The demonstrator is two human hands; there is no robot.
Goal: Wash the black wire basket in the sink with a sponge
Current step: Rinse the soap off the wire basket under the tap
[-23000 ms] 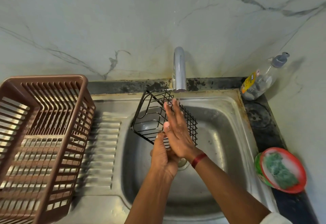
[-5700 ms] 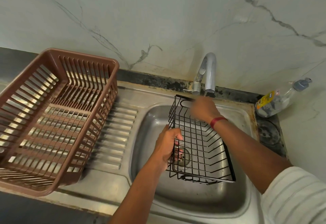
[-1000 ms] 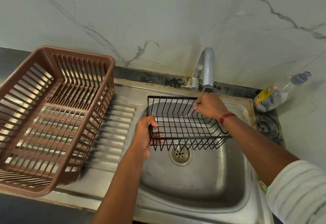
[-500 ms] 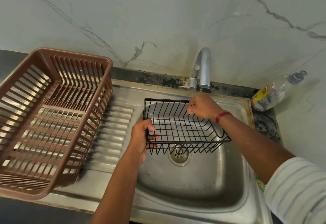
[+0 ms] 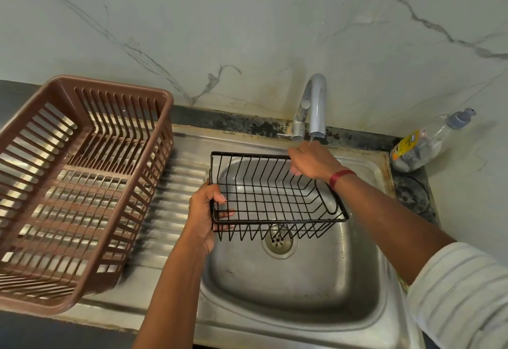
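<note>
The black wire basket [image 5: 275, 197] hangs level, open side up, over the steel sink [image 5: 288, 288]. My left hand [image 5: 204, 212] grips its left end, thumb inside the rim. My right hand [image 5: 310, 160] curls over the far rim, right under the tap [image 5: 313, 107]. A thin trickle of water falls from the spout onto that hand. No sponge is in view.
A big brown plastic drying basket [image 5: 82, 183] sits on the ribbed drainboard at the left. A soap pump bottle [image 5: 428, 142] lies tilted on the dark counter at the back right. The drain [image 5: 279, 243] shows below the wire basket. Marble wall stands behind.
The wire basket has shifted slightly left and nearer the drainboard, staying level. Both hands keep the same holds on it.
</note>
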